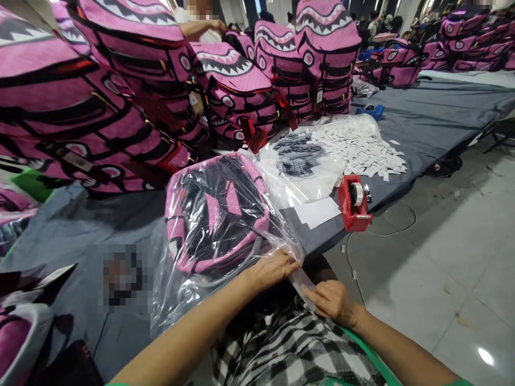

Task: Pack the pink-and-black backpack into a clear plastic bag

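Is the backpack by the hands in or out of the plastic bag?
In; the clear plastic bag covers the pink-and-black backpack, glossy creases crossing it.

Cool, fairly even indoor light breaks into sharp white streaks on the crinkled clear plastic bag (219, 220) and leaves one small burnt-out reflection on the glossy grey floor tiles (446, 300), while the matt dark-grey tablecloth (446, 104) looks dim, with deeper shadow below its edge. The wide lens stretches and tilts things toward the borders, so the large pink shark-face fabric backpack (36, 102) at far left appears warped and soft, and the distant background blurs. Coarse pixel blocks (one patch on the cloth, another at the top) hide some detail.
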The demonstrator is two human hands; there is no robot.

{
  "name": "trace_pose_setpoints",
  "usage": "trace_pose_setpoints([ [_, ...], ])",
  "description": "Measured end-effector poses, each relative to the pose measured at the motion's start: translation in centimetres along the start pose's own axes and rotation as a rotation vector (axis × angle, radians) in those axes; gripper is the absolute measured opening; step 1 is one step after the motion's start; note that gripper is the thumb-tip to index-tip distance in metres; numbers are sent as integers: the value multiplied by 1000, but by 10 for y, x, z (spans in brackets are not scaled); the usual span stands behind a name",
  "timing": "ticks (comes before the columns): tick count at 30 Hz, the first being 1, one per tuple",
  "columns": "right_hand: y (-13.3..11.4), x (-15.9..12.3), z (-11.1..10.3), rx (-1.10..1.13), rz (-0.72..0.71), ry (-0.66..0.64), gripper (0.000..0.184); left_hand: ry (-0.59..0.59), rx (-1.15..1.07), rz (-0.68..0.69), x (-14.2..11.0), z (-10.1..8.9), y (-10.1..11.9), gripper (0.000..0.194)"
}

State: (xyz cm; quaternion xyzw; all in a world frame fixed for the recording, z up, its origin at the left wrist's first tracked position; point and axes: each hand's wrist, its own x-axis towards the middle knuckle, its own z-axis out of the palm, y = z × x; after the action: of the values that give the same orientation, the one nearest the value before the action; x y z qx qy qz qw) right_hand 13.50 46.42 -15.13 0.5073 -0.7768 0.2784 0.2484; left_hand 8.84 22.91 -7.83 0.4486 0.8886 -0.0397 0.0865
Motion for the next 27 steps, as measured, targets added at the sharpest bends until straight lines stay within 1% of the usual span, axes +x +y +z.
trace_pose_setpoints([
  [1,0,-3,3,31,35,-9,34,23,12,-2,-2,3,0,30],
  [2,1,-6,6,46,108,-14,40,60,26,-6,-5,6,1,31],
  [3,2,-9,11,43,216,-8,47,102,42,-15,-7,10,1,31],
  [4,3,-12,15,40,337,3,49,147,58,-28,-9,13,2,33],
  [5,6,-15,19,46,443,5,46,193,76,-36,-11,16,3,34],
  [6,11,-19,20,58,504,-17,39,235,96,-38,-12,19,4,35],
  [7,17,-22,19,76,498,-72,35,267,112,-42,-14,21,4,35],
  [8,25,-24,16,87,437,-152,34,293,121,-45,-16,24,4,33],
  [10,42,-24,0,74,256,-295,38,336,107,-35,-21,27,4,26],
  [11,50,-20,-9,47,223,-297,41,348,91,-15,-24,28,3,24],
  [12,56,-13,-18,24,243,-246,44,360,78,13,-27,29,3,22],
  [14,59,13,-29,-16,345,-83,52,401,83,69,-32,27,2,25],
  [15,57,30,-29,-46,354,-22,60,427,99,78,-35,25,2,29],
  [16,53,48,-25,-89,313,9,65,453,109,78,-38,23,3,31],
  [17,49,67,-18,-146,260,44,58,476,108,73,-41,21,4,32],
  [19,45,104,-1,-181,222,127,28,506,79,54,-49,18,6,35],
  [20,47,120,5,-138,240,162,20,525,52,18,-52,18,6,38],
  [22,57,146,10,32,317,227,27,603,-4,-124,-57,18,5,45],
  [24,74,163,5,163,403,345,30,658,-86,-376,-53,15,-2,47],
  [25,82,169,1,187,429,405,29,653,-142,-518,-46,12,-9,46],
  [26,89,172,-3,185,440,452,30,629,-203,-622,-37,7,-18,44],
  [27,94,173,-6,168,440,474,30,587,-261,-680,-26,1,-28,43],
])
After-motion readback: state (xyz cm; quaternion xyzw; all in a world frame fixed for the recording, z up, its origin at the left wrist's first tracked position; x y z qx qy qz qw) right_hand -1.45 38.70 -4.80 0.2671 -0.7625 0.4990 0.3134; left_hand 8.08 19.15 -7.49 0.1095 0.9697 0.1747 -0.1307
